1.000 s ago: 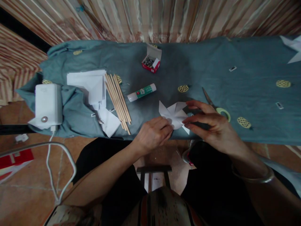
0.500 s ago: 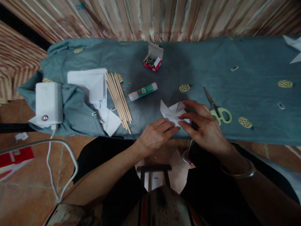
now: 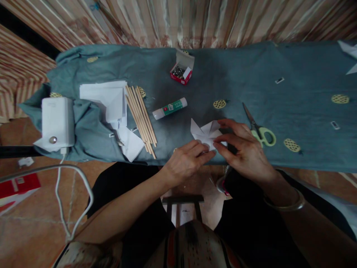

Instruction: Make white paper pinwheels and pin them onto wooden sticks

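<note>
A white folded paper pinwheel lies at the near edge of the cloth-covered table, its pointed blades spread. My left hand grips its near left side, fingers curled in and thumb along the front edge. From the right, my right hand pinches the paper near its middle with thumb and forefinger, while another finger rests on the far right blade. Parts of the pinwheel are covered by my fingers. Green-handled scissors lie just beyond my right hand. A glue stick lies to the far left of the pinwheel.
Several wooden sticks lie beside a stack of white paper on the left. An opened red box of small metal pieces stands at the back. A white device with a cable is at the left end. Another folded paper shows far right.
Both hands stay on the pinwheel. My right thumb and forefinger have shifted very slightly to the right; little else differs.
</note>
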A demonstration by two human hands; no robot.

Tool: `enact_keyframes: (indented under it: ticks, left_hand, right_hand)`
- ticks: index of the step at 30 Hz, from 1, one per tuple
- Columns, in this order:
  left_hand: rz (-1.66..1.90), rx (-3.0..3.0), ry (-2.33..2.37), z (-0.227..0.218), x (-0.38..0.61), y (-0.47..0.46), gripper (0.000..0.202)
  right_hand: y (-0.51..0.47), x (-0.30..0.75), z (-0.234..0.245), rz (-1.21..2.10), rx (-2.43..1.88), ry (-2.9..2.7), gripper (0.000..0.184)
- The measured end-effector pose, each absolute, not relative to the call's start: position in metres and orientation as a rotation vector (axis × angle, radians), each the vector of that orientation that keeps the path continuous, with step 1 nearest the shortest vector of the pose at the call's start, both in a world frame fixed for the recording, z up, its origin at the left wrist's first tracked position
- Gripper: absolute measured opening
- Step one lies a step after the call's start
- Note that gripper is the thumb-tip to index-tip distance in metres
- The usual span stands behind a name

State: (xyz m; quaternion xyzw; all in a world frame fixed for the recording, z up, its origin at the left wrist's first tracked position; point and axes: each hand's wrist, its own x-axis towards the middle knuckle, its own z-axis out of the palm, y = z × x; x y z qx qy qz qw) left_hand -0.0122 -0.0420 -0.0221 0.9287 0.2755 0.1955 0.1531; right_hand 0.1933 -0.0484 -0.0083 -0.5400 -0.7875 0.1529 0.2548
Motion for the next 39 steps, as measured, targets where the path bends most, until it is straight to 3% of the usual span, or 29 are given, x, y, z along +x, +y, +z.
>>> enact_keyframes:
  ticks: [39]
  left_hand:
    - [0.614, 2.569, 0.825, -0.0256, -0.0087, -0.0422, 0.023]
  right_hand:
    - [-0.0508, 0.1926, -0.0141, 0.432, -1.369, -2.161, 0.013]
